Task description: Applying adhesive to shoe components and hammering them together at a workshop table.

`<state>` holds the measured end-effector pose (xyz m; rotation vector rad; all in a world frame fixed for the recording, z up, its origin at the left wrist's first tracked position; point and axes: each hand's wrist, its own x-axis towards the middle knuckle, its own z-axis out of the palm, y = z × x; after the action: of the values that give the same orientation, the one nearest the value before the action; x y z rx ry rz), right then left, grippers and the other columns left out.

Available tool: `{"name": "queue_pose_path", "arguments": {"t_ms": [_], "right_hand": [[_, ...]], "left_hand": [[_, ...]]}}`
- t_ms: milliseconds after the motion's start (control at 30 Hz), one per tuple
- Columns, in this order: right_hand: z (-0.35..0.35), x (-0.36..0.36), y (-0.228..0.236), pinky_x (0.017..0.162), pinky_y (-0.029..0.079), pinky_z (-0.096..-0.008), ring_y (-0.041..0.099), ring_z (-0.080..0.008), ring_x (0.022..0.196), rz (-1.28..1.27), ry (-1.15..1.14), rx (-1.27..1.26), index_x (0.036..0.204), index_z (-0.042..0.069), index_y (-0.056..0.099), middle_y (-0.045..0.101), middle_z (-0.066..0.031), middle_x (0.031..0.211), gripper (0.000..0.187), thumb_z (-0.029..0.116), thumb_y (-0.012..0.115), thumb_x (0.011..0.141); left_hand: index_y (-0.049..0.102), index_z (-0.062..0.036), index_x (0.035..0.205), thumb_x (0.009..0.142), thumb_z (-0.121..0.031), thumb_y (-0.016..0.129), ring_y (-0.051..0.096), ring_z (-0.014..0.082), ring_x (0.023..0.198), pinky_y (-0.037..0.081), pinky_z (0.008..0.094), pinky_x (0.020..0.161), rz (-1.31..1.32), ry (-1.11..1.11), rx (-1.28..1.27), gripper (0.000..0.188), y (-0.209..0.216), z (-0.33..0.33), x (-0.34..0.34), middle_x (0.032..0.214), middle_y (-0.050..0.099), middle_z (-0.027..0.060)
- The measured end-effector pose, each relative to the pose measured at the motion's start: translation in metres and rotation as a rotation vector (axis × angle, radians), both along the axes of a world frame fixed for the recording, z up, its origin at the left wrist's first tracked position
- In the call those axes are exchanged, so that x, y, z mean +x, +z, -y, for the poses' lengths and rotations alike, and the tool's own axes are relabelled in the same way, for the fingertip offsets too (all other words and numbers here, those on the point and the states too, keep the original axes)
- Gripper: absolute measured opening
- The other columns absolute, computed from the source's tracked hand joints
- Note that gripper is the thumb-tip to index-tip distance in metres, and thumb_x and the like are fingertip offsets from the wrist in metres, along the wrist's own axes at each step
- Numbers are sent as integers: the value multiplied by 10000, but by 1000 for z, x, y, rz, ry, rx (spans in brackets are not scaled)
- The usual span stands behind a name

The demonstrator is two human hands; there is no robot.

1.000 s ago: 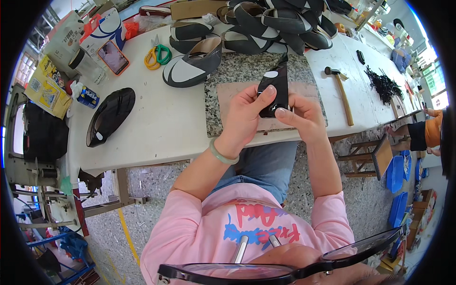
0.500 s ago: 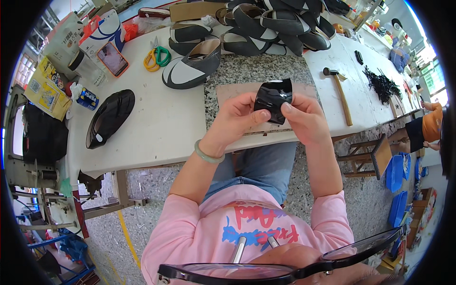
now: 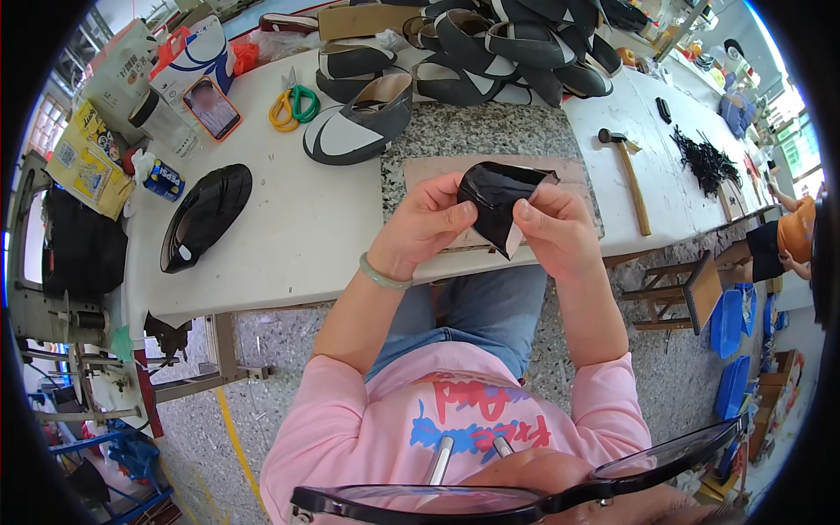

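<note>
A glossy black shoe upper piece (image 3: 497,197) is bent into a curve between my two hands, above the near part of a stone slab. My left hand (image 3: 422,226) pinches its left side, thumb on the glossy face. On the other side my right hand (image 3: 560,229) grips the right edge, where a pale inner side shows by the thumb. Under the hands lies a pinkish board (image 3: 420,168) on the speckled stone slab (image 3: 490,131). Another glossy black shoe upper (image 3: 208,214) rests on the white table to the left.
Grey-and-white shoe uppers (image 3: 363,122) are heaped behind the slab. Scissors (image 3: 293,105), a phone (image 3: 212,108), a jar (image 3: 164,122) and a can (image 3: 162,178) stand or lie at left. A hammer (image 3: 628,179) and black strips (image 3: 703,159) are at right. A stool (image 3: 687,293) stands beyond the table; a person in orange is far right.
The black piece has turned and opened out in my hands, now spreading wider with a pointed lower end and its pale inner side showing. Both hands keep hold of it.
</note>
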<state>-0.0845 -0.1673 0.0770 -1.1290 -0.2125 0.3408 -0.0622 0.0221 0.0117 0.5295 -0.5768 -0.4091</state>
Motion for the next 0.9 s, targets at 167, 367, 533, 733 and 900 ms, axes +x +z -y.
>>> {"name": "queue_pose_path", "arguments": {"t_ms": [167,367,533,733,900], "right_hand": [[-5,-1,-5,677,431,-235,570,-99,757,17,22,34,848,-68,660,646,-59,827,194,120,707,855],[-13,-7,0,656,422,-226,558,-81,745,46,-74,37,860,-71,662,651,-66,829,217,142,698,869],[-4,-3,9,637,426,-232,538,-64,736,63,-17,-174,853,-43,664,641,-32,833,225,179,694,877],[-26,-5,8,596,427,-235,546,-86,672,666,-423,-684,780,-4,618,605,-36,741,191,142,735,816],[-23,45,-27,605,468,-298,597,-157,673,753,-599,-825,780,-22,621,637,-100,791,169,109,726,800]], "left_hand": [[560,36,1213,921,-141,612,567,176,1107,430,328,973,27,-36,-3,346,-4,-3,3,1179,618,99],[534,37,1250,945,-193,577,555,189,1133,422,340,982,85,-38,-4,385,1,0,8,1214,598,102],[502,15,1291,949,-208,569,528,193,1172,394,357,1010,93,-54,-47,414,-5,1,17,1251,578,88],[496,-27,1316,949,-203,576,521,179,1173,377,342,1019,72,72,44,414,-2,8,19,1273,563,78],[499,-29,1317,925,-185,619,545,169,1119,425,309,967,25,588,496,439,4,14,38,1246,570,80]]}}
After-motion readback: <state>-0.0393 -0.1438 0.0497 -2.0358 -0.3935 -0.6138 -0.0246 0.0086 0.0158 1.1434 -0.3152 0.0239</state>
